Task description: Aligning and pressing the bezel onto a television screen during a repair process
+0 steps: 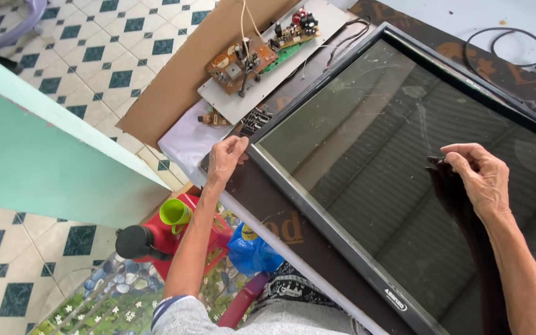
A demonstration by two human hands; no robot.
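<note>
fingers of the left hand point(226, 158) pinch the near corner of the tv point(404, 186), which lies flat, screen up, on the table point(268, 205); the right hand point(476, 177) rests on the glass, fingertips pressed narrow on something too small to tell. the panel looks broad, thin, heavy and fragile, its glass slippery, so the frame edges seem the safest hold. a jug point(150, 239) stands below. further off, circuit boards point(259, 53) and a cable point(507, 46) crowd the table's far end.

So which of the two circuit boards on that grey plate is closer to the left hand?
The brown circuit board, lower on the grey plate, lies closer to the left hand. The green circuit board, carrying red parts, sits further up, toward the plate's far end.
</note>
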